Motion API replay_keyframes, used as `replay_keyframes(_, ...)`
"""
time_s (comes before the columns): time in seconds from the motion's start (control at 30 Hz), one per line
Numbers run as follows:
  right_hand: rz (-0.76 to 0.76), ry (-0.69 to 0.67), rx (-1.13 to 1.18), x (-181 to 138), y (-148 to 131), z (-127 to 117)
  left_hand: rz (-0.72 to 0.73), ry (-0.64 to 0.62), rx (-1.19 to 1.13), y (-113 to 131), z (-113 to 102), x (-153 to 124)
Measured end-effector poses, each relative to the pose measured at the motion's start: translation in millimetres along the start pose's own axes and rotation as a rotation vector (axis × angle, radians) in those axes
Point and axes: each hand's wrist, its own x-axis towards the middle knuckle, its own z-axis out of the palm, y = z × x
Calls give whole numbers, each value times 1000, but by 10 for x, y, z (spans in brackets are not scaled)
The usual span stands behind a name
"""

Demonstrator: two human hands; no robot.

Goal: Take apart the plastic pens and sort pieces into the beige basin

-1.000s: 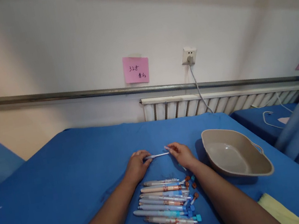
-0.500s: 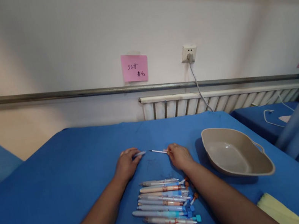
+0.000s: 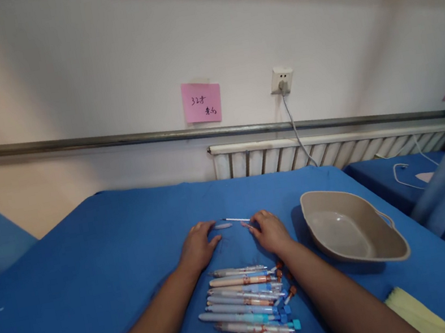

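The thin refill looks light, stiff and slippery; the right hand pinches its end. A small pen cap lies just beyond the left hand, whose fingers rest loosely spread, empty; best pinched at mid-length.

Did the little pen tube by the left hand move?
Yes. The tube left the left hand and now lies on the blue cloth, apart from the thin refill.
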Motion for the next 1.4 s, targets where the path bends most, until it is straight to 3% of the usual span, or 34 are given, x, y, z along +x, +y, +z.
replay_keyframes(0.3, -38, -78, -31, 66, 15, 30, 36, 7, -70, -8, 85, 18)
replay_keyframes(0.4, -14, -42, -90, 55, 26, -10, 60, 52, -43, -44, 83, 27)
replay_keyframes(0.7, -35, -61, -185, 116, 133, -192, 57, 16, -8, -92, 98, 110)
replay_keyframes(1.03, -49, -59, -120, 386, 239, 29, 29, -4, 2, -48, 104, 270)
replay_keyframes(1.27, -63, -53, -61, 505, 218, 52, -3, 117, -24, -75, 56, 425)
replay_keyframes(1.4, -114, -74, -18, 516, 177, 77, 64, 51, -55, -89, 99, 584)
